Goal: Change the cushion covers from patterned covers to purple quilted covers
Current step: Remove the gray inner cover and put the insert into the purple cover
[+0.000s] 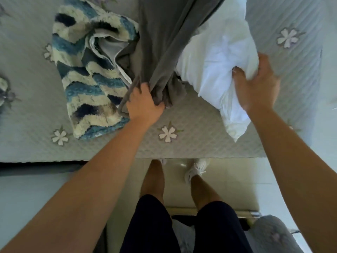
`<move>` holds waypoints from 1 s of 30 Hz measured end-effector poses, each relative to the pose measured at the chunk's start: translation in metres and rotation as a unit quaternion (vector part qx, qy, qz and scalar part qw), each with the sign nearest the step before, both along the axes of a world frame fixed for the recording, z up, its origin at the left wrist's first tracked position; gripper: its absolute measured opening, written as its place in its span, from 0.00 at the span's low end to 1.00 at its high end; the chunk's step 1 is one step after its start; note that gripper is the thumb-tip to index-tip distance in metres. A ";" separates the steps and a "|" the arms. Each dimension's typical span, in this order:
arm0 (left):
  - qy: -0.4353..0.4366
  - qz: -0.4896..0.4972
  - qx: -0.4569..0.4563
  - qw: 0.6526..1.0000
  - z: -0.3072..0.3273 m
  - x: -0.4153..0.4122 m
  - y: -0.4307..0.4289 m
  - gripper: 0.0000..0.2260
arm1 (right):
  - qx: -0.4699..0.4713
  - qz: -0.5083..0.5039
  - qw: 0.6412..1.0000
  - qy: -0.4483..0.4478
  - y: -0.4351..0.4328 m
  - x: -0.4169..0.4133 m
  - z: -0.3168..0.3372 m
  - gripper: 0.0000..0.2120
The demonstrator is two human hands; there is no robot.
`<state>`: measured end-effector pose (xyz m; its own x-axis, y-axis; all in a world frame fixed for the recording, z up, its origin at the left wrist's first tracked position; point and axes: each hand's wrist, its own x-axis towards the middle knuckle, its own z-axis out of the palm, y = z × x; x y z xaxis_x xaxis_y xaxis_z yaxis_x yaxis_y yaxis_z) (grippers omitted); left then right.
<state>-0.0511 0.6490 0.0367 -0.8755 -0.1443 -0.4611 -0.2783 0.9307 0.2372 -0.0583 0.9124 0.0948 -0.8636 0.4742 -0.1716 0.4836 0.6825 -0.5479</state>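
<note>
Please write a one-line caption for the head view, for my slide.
Left hand grips grey fabric, right hand grips white cushion insert; patterned cover lies beside.

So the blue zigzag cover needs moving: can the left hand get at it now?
Probably yes: the left hand is beside the blue zigzag cover, nothing between, but it must first release the grey fabric it grips.

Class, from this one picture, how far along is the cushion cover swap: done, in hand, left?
Done: the blue patterned cover lies empty on the bed. In hand: the right hand grips the bare white insert; the left hand grips grey cloth. Left: re-covering that insert.
</note>
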 end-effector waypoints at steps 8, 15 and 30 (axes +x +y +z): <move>0.233 -0.255 -0.072 0.936 -0.011 0.030 0.057 0.27 | -0.033 0.058 0.998 0.019 0.016 0.045 -0.016 0.23; 0.254 -0.226 0.002 0.940 -0.019 0.013 0.047 0.11 | -0.002 0.048 0.997 0.052 0.012 0.048 -0.025 0.24; -0.004 -0.074 0.066 0.995 -0.048 0.140 -0.009 0.12 | 0.136 0.441 0.872 -0.160 -0.013 0.163 -0.097 0.38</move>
